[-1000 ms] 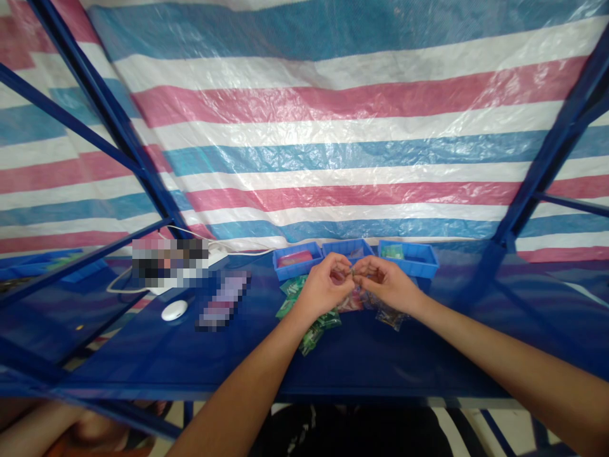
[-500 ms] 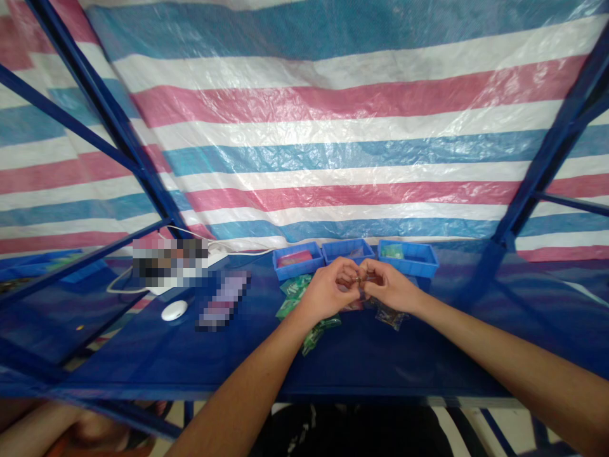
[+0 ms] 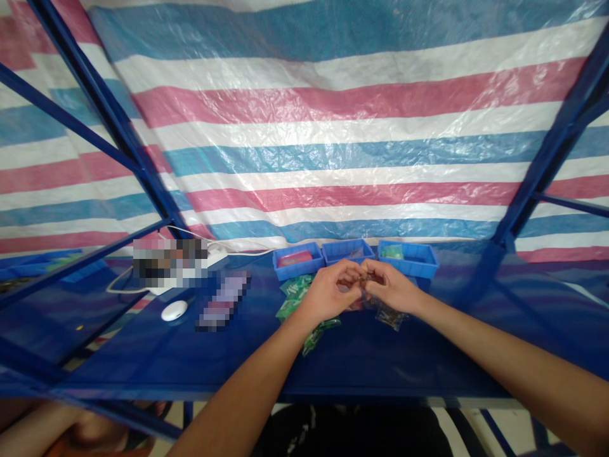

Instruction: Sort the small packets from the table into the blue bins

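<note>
My left hand (image 3: 333, 290) and my right hand (image 3: 391, 285) meet fingertip to fingertip above the blue table, in front of three blue bins. Both are closed in a pinch, and what lies between the fingertips is too small to name. Green plastic packets (image 3: 295, 295) lie to the left of and below my left hand. Under my right hand is a clear packet with dark contents (image 3: 391, 316). A reddish packet (image 3: 353, 305) shows partly beneath the hands.
The left bin (image 3: 299, 261) holds something red, the middle bin (image 3: 347, 251) a small packet, the right bin (image 3: 409, 257) green packets. Further left are a white oval case (image 3: 174, 310), a blurred phone-like object (image 3: 223, 301) and cables. Another person's limb (image 3: 42, 428) shows lower left.
My fingers have shifted slightly at the pinch. The packets and bins have stayed in place.
</note>
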`<state>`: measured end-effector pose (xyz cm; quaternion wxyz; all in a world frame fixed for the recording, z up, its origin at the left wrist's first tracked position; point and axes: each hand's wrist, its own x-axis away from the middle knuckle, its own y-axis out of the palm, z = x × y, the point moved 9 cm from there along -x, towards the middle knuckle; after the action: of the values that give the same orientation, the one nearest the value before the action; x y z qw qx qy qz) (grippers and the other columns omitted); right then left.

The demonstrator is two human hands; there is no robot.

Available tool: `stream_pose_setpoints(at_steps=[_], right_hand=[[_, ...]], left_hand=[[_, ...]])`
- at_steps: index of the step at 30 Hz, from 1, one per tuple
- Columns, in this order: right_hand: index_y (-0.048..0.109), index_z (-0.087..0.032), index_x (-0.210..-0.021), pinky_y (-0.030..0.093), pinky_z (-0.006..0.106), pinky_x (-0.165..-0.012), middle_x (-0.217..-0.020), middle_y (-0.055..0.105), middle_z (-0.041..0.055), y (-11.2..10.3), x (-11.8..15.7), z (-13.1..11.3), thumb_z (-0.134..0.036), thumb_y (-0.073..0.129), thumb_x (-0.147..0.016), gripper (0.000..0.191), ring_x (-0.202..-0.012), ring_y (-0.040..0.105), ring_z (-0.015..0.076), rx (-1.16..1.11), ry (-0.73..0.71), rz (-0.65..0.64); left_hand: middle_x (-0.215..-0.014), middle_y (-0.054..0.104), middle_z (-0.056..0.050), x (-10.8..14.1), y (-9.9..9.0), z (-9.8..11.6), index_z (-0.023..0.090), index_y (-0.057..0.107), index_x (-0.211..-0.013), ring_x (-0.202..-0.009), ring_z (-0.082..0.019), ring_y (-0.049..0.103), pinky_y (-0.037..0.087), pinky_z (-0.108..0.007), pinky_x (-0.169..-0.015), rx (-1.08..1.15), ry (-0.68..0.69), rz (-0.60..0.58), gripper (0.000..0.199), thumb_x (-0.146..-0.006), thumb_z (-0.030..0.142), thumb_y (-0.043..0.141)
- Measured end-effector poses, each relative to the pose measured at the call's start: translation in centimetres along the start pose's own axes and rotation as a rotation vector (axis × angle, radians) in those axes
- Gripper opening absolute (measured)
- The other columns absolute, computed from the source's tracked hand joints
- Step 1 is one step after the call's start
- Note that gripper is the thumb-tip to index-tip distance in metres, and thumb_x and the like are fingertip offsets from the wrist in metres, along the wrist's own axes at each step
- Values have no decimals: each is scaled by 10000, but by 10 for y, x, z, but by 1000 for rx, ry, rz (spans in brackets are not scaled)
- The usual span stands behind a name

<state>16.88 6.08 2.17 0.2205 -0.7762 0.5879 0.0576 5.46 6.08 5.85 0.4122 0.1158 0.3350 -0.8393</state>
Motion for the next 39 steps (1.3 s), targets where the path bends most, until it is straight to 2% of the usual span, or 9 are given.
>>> stream_pose_setpoints(at_steps=[9,14,18,20,25,29,33,37,39], right_hand=[[540,-226,-843,460,287,-608,-717,607,-36,1,-1,-2,-185,595,-843,68,-644,584,163,-51,8,1],[548,-231,-865,467,292,-592,-705,595,-36,-2,-1,0,-276,630,-893,97,-605,567,156,-50,3,27],[587,-236,-920,453,286,-576,-729,583,-30,-9,-1,-6,-340,677,-901,139,-611,544,150,26,-56,130],[607,-239,-964,464,289,-604,-777,603,-14,-13,0,-11,-343,683,-905,142,-670,564,161,79,-103,181],[624,-255,-1109,537,338,-727,-926,683,27,-15,0,-14,-374,663,-929,219,-819,651,205,113,-133,205],[655,-254,-1051,543,384,-863,-973,702,35,-18,-2,-14,-368,681,-918,177,-908,677,226,138,-150,223],[691,-253,-962,524,406,-908,-969,683,46,-21,-1,-22,-341,690,-910,102,-937,653,237,210,-200,236],[737,-261,-959,471,461,-1015,-1153,633,87,-24,1,-31,-331,695,-904,99,-1128,585,280,283,-266,271],[749,-265,-959,487,454,-973,-1146,611,92,-28,1,-30,-344,706,-893,112,-1114,566,283,306,-252,301]], left_hand=[[-936,723,-42,0,0,2,174,639,-1084,-821,-146,692,551,-242,-773,5,1,5,241,-845,147,626],[-910,710,-34,0,-5,-5,182,617,-1049,-817,-153,687,542,-241,-750,-31,-20,55,190,-859,178,625],[-859,701,-18,1,-13,-13,191,615,-1053,-731,-142,667,521,-226,-664,-83,-60,107,191,-867,224,643],[-853,699,-15,0,-15,-15,195,617,-1062,-720,-139,662,516,-224,-647,-98,-66,121,198,-873,243,647],[-909,714,-27,-1,-15,-19,203,630,-1115,-768,-151,672,534,-246,-691,-112,-59,158,276,-845,230,680],[-945,723,-26,-1,-18,-16,207,640,-1115,-743,-138,660,518,-240,-672,-131,-53,167,275,-841,202,668],[-995,706,-37,0,-23,-1,198,686,-997,-853,-160,660,524,-268,-771,-217,35,188,162,-848,162,632],[-1041,681,-62,1,-28,10,203,703,-956,-1040,-213,642,510,-354,-960,-262,117,214,160,-869,121,597],[-1147,656,-84,1,-31,11,208,710,-981,-1143,-234,616,485,-392,-1033,-261,127,243,161,-884,134,604]])
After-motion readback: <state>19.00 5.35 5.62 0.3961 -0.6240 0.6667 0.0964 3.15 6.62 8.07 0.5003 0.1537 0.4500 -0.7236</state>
